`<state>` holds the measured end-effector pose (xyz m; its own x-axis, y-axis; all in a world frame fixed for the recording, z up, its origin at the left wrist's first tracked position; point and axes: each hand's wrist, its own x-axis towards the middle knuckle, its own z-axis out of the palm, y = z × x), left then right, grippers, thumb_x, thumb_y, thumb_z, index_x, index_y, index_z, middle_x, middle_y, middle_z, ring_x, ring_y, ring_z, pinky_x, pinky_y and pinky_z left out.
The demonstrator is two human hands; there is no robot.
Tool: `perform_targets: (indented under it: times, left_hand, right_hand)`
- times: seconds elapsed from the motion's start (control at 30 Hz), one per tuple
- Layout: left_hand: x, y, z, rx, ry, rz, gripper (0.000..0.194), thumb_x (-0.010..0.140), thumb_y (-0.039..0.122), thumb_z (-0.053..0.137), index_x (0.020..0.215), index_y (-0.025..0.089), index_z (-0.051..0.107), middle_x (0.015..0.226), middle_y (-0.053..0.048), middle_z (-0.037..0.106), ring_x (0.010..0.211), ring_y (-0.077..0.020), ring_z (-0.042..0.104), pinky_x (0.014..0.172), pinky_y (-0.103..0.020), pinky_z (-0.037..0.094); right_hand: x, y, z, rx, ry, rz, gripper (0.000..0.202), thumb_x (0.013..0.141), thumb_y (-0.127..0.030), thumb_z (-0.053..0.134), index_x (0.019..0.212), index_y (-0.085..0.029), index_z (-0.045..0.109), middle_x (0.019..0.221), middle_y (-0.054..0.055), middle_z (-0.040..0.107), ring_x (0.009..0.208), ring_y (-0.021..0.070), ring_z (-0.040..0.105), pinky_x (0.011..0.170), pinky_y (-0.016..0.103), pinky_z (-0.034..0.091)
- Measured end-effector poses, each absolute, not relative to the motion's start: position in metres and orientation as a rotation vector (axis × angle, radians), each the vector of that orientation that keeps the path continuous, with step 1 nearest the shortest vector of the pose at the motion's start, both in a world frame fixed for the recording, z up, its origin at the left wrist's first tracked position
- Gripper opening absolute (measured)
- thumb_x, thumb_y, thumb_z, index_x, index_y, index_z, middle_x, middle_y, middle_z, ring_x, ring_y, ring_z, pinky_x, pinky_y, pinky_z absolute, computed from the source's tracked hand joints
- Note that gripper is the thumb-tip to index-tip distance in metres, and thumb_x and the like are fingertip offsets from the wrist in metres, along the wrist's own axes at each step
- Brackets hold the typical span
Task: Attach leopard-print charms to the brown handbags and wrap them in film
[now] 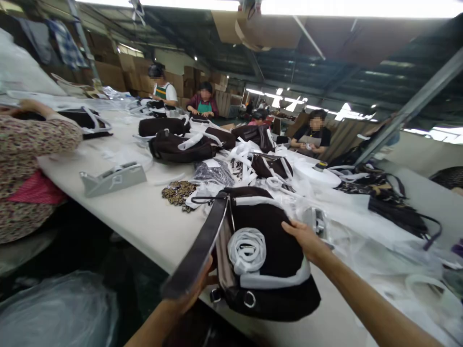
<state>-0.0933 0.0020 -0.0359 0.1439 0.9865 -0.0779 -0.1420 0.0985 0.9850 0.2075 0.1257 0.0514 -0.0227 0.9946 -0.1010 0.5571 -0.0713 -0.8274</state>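
Observation:
A dark brown bag [278, 241] stands tilted at the table's front edge, its rim and lower side wrapped in white strips. A coil of white-wrapped strap [247, 250] lies against its face. My left hand [197, 289] grips the bag's near left side, beneath a wide dark strap [198, 250] that partly hides the fingers. With thumb and fingers, my right hand [306, 238] holds the bag's right edge. Two metal rings show at the bag's lower left corner.
On the white table [144, 221] are a grey tape dispenser [114, 179], bronze-coloured small parts [179, 193], more dark bags [181, 147] and white wrapping. A person in a floral top [36, 140] is at the left; several people sit across the table.

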Motion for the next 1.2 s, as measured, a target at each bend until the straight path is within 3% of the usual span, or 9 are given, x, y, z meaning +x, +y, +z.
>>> perform_targets:
  times: [0.07, 0.17, 0.3, 0.47, 0.6, 0.7, 0.9, 1.07, 1.2]
  left_hand:
    - [-0.092, 0.001, -0.043, 0.900, 1.047, 1.007, 0.058, 0.088, 0.057, 0.051, 0.128, 0.016, 0.052, 0.122, -0.014, 0.064, 0.101, -0.0239, 0.066, 0.079, -0.035, 0.056]
    - [-0.091, 0.007, -0.056, 0.838, 1.190, 0.982, 0.060, 0.081, 0.043, 0.062, 0.129, 0.011, 0.047, 0.114, -0.014, 0.067, 0.097, -0.0229, 0.066, 0.082, -0.034, 0.053]
    - [-0.087, 0.009, -0.055, 1.066, 1.356, 1.085, 0.052, 0.079, 0.027, 0.059, 0.127, 0.012, 0.046, 0.118, -0.015, 0.063, 0.103, -0.0239, 0.063, 0.089, -0.038, 0.049]
    - [-0.081, -0.011, -0.024, 1.842, 1.535, 1.119, 0.018, 0.091, 0.031, 0.052, 0.103, 0.020, 0.060, 0.109, -0.009, 0.064, 0.111, -0.0262, 0.056, 0.099, -0.045, 0.041]
    - [-0.073, -0.020, -0.011, 2.245, 1.544, 0.766, 0.039, 0.077, 0.052, 0.070, 0.095, 0.018, 0.064, 0.093, -0.008, 0.068, 0.100, -0.0296, 0.059, 0.103, -0.052, 0.034]
    - [-0.067, -0.014, -0.012, 2.265, 1.685, 0.558, 0.048, 0.065, 0.056, 0.078, 0.086, 0.016, 0.064, 0.085, -0.009, 0.068, 0.092, -0.0313, 0.061, 0.102, -0.053, 0.034]
    - [-0.070, -0.016, -0.016, 2.185, 1.686, 0.484, 0.011, 0.077, 0.025, 0.065, 0.082, 0.018, 0.059, 0.086, -0.007, 0.066, 0.089, -0.0262, 0.060, 0.087, -0.040, 0.045]
    - [-0.083, -0.029, -0.027, 2.125, 1.607, 0.646, 0.018, 0.078, 0.016, 0.061, 0.094, 0.020, 0.056, 0.110, -0.009, 0.066, 0.103, -0.0273, 0.059, 0.093, -0.043, 0.044]
    - [-0.094, -0.031, -0.033, 2.129, 1.428, 0.862, 0.022, 0.074, 0.007, 0.059, 0.090, 0.021, 0.053, 0.136, -0.008, 0.058, 0.122, -0.0243, 0.053, 0.106, -0.044, 0.036]
  right_hand:
    - [0.202, 0.105, 0.029, -1.706, -1.664, 0.872, 0.036, 0.075, -0.029, 0.065, 0.110, -0.017, 0.065, 0.112, 0.015, 0.068, 0.114, 0.0363, 0.060, 0.104, 0.058, 0.041]
    - [0.192, 0.083, 0.015, -1.523, -2.056, 0.591, 0.059, 0.075, -0.016, 0.061, 0.132, -0.023, 0.053, 0.141, 0.010, 0.050, 0.134, 0.0306, 0.042, 0.116, 0.052, 0.025]
    - [0.170, 0.076, 0.011, -1.043, -2.773, 0.304, 0.072, 0.078, -0.003, 0.048, 0.144, -0.029, 0.041, 0.154, 0.007, 0.035, 0.139, 0.0245, 0.036, 0.112, 0.046, 0.034]
    - [0.146, 0.094, 0.018, -0.896, -2.992, 0.266, 0.052, 0.084, -0.004, 0.046, 0.133, -0.023, 0.053, 0.142, 0.011, 0.051, 0.128, 0.0245, 0.047, 0.102, 0.042, 0.045]
    - [0.136, 0.113, 0.034, -0.911, -2.950, 0.324, 0.031, 0.086, -0.014, 0.054, 0.115, -0.020, 0.062, 0.123, 0.010, 0.062, 0.118, 0.0235, 0.054, 0.100, 0.038, 0.044]
    - [0.128, 0.129, 0.039, -1.003, -2.902, 0.335, 0.025, 0.086, -0.019, 0.058, 0.111, -0.020, 0.063, 0.117, 0.011, 0.065, 0.114, 0.0245, 0.057, 0.097, 0.037, 0.045]
    - [0.102, 0.143, 0.027, -1.172, -2.792, 0.409, 0.028, 0.091, -0.029, 0.055, 0.116, -0.015, 0.058, 0.095, 0.011, 0.072, 0.086, 0.0241, 0.070, 0.077, 0.034, 0.051]
    - [0.066, 0.136, 0.016, -0.929, -2.917, 0.571, 0.040, 0.091, -0.008, 0.037, 0.129, -0.015, 0.046, 0.112, 0.008, 0.071, 0.095, 0.0127, 0.069, 0.079, 0.022, 0.051]
    - [0.055, 0.133, 0.008, -0.737, -3.136, 0.485, 0.034, 0.078, -0.003, 0.050, 0.106, -0.017, 0.063, 0.101, 0.008, 0.072, 0.096, 0.0210, 0.068, 0.094, 0.039, 0.047]
